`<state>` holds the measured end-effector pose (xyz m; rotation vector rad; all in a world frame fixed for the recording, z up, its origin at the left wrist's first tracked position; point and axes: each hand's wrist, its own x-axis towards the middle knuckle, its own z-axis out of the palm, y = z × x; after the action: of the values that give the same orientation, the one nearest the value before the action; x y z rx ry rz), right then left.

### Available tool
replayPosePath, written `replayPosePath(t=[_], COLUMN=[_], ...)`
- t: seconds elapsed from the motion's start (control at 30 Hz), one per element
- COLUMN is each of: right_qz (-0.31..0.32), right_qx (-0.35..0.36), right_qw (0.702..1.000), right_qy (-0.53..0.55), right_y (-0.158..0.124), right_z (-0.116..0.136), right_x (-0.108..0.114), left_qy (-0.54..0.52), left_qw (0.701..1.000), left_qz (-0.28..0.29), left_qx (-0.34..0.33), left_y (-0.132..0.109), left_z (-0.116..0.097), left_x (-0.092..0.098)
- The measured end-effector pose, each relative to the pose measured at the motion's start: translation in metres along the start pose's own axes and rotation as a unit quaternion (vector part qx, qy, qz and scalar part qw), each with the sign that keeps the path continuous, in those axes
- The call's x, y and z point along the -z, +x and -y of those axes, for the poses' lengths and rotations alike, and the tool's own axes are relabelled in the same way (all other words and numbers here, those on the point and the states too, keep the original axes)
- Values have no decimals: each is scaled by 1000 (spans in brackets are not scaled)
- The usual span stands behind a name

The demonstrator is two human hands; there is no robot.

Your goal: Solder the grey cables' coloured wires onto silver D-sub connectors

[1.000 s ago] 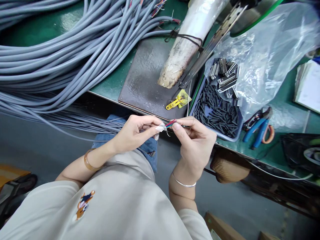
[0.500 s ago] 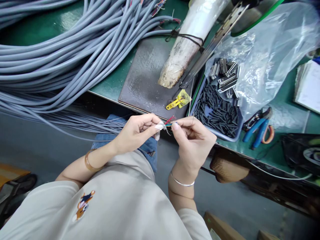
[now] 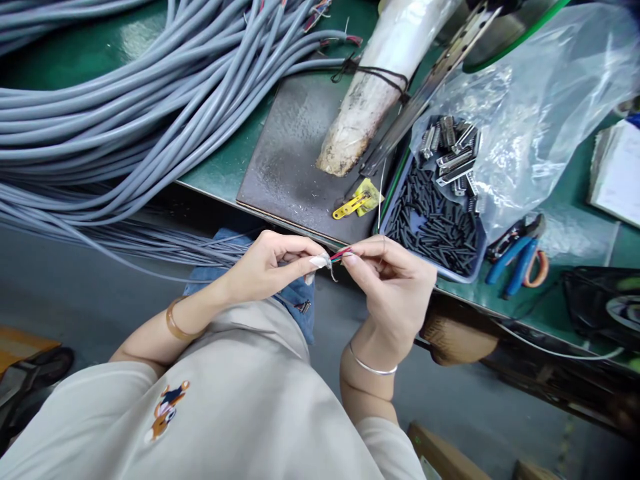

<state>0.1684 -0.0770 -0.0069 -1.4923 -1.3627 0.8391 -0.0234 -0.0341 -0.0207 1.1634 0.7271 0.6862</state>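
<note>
Just off the table's front edge, my left hand (image 3: 277, 267) pinches the end of a cable, most of which its fingers hide. White tape or a wrap covers the thumb and fingertip there. Thin coloured wires (image 3: 339, 254), red and dark ones among them, stick out of that end to the right. Thumb and forefinger of my right hand (image 3: 393, 280) are closed on the tips of these wires. A loose pale strand (image 3: 332, 270) hangs down between the two hands.
Bundles of grey cable (image 3: 125, 133) cover the table's left. Beyond my hands lie a dark board (image 3: 295, 147), a yellow clip (image 3: 350, 207) and a wrapped white post (image 3: 360, 113). To the right are a bin (image 3: 480, 247) of black tubes, metal connectors (image 3: 455, 153) and blue-handled pliers (image 3: 520, 260).
The red wires stood up free of my right fingers before; now they lie in line with the others, gathered at my right fingertips. My right hand has shifted slightly right and down.
</note>
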Motion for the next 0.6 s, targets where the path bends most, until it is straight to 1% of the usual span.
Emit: replayPosePath(t=[0.1, 0.2, 0.43, 0.6], right_qz=[12, 19, 21, 32], right_qx=[6, 8, -16, -22], right_qw=[1000, 1000, 1000, 999], right_qy=[-22, -22, 2, 2], right_y=[1, 2, 2, 4], right_z=[6, 9, 5, 9], right_x=[2, 2, 0, 2], left_qy=[13, 20, 10, 26], left_qw=[1000, 1000, 999, 999], left_qz=[5, 13, 30, 35], left_qx=[0, -6, 4, 0], left_y=[0, 0, 0, -1], left_z=[0, 0, -1, -1], left_x=[0, 0, 0, 2])
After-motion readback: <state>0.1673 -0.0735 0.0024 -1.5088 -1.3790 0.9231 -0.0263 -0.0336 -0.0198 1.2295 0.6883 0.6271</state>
